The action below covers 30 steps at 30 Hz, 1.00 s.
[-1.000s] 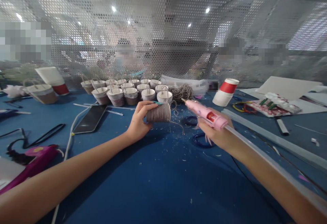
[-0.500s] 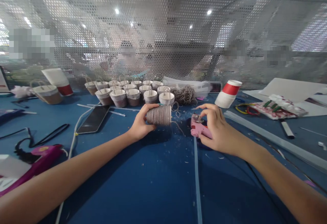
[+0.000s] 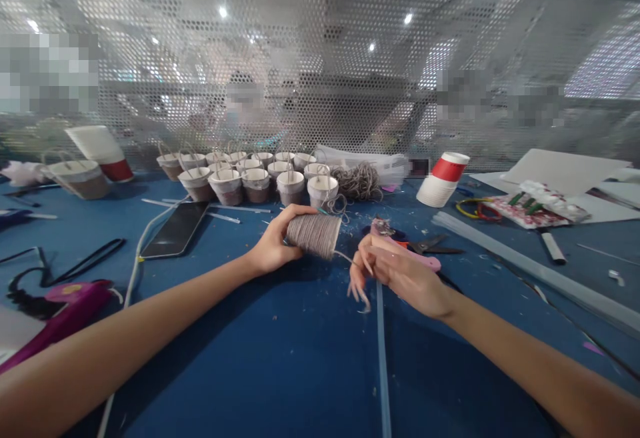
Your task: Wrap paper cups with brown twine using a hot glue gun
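My left hand is wrapped round a small cup covered in grey-brown twine, held on its side above the blue table. A loose end of twine runs from the cup to my right hand, whose thumb and fingers pinch it. The pink glue gun lies on the table just behind my right hand, with a clear glue stick trailing toward me. Dark scissors lie beside the gun.
Several twine-wrapped cups with handles stand in rows at the back, next to a ball of twine. A phone and white cable lie left, a purple glue gun at far left. Red-and-white cup stacks and a perforated metal screen stand behind.
My right hand set the pink glue gun down on the table, let it go, and moved left to pinch the twine end by the cup. The left hand kept the cup, tilting it slightly.
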Motion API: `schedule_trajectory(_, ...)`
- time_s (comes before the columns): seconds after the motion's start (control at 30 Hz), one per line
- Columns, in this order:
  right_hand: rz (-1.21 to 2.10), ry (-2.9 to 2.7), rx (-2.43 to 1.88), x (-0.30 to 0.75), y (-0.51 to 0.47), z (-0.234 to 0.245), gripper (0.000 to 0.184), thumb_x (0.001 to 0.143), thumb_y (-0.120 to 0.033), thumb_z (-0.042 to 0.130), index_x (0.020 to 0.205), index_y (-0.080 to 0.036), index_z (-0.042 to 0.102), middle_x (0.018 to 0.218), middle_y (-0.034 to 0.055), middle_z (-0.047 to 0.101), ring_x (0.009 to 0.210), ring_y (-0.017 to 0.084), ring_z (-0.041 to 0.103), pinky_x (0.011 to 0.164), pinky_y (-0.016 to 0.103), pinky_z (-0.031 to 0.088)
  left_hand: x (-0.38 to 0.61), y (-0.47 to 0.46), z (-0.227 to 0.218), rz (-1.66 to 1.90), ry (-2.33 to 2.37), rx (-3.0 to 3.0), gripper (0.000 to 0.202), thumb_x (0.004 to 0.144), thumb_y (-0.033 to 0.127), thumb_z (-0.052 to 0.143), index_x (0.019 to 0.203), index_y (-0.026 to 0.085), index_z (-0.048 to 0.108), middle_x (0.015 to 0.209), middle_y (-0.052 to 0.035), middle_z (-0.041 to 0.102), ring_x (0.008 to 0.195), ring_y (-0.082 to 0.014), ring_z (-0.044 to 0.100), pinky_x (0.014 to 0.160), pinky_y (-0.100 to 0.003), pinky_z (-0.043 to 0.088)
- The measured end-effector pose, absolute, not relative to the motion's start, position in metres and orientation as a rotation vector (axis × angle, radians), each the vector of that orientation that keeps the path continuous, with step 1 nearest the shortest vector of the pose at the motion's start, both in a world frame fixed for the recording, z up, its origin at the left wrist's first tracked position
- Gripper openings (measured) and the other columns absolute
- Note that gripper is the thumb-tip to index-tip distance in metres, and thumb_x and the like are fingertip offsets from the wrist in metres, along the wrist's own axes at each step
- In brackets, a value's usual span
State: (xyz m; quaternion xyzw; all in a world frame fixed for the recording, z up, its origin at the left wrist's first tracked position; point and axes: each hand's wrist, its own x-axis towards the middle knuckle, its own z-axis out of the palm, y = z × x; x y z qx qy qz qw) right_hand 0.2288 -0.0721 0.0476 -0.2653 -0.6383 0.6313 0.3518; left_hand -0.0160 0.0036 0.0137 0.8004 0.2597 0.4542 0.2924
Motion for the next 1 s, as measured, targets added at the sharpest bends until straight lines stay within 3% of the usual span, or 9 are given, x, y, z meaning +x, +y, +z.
schedule_trajectory(0.1,1.734,-1.483,-0.611,0.2299,-0.0722,0.0527,0.024,0.089,-0.039,0.056,0.08,-0.021,0.044,0.066,-0.0024,0.055,0.054,0.012,0.052,0.054,0.029,0.043,-0.015,0.0024,0.0148,1.173,0.739,2.151,0.065,0.054,0.007,0.061,0.118,0.019,0.054,0.116,-0.006,0.058,0.106,-0.0269,0.053,0.094,-0.043,0.039)
schedule_trajectory(0.2,1.749,-1.445,-0.582,0.2313,-0.0721,0.0558,0.017,0.089,-0.029,0.056,0.078,-0.018,0.05,0.064,-0.0011,0.056,0.048,0.009,0.048,0.045,0.024,0.038,-0.0132,0.0008,0.0171,1.129,0.757,2.207,0.064,0.054,0.006,0.059,0.116,0.019,0.054,0.114,-0.0063,0.058,0.105,-0.0261,0.054,0.091,-0.041,0.042)
schedule_trajectory(0.33,1.732,-1.449,-0.574,0.2307,-0.0718,0.0568,0.018,0.088,-0.025,0.058,0.073,-0.015,0.055,0.063,0.0001,0.058,0.047,0.007,0.049,0.043,0.021,0.038,-0.0105,-0.0005,0.019,1.111,0.691,2.366,0.064,0.054,0.005,0.057,0.116,0.02,0.053,0.113,-0.0066,0.057,0.106,-0.0258,0.054,0.095,-0.043,0.041)
schedule_trajectory(0.63,1.7,-1.406,-0.599,0.2308,-0.0687,0.0556,0.01,0.086,-0.021,0.058,0.081,-0.014,0.063,0.067,0.0028,0.063,0.049,0.008,0.051,0.044,0.021,0.042,-0.0063,-0.0024,0.0125,1.123,0.538,2.584,0.073,0.055,-0.001,0.054,0.124,0.023,0.049,0.118,-0.0096,0.052,0.113,-0.0265,0.052,0.099,-0.047,0.043)
schedule_trajectory(0.77,1.695,-1.373,-0.608,0.2327,-0.0675,0.0574,0.012,0.082,-0.025,0.062,0.08,-0.013,0.064,0.073,0.0051,0.065,0.05,0.009,0.051,0.043,0.023,0.04,-0.0064,-0.0024,0.0125,1.128,0.515,2.59,0.075,0.055,-0.002,0.054,0.125,0.023,0.048,0.118,-0.01,0.052,0.113,-0.0273,0.053,0.098,-0.049,0.044)
schedule_trajectory(1.0,1.632,-1.401,-0.655,0.2351,-0.0667,0.0577,0.022,0.089,-0.025,0.057,0.07,-0.015,0.064,0.054,-0.0004,0.056,0.045,0.008,0.047,0.046,0.022,0.038,-0.0065,-0.0027,0.0128,1.137,0.482,2.606,0.075,0.055,-0.005,0.053,0.125,0.023,0.049,0.118,-0.0101,0.052,0.115,-0.027,0.052,0.099,-0.048,0.044)
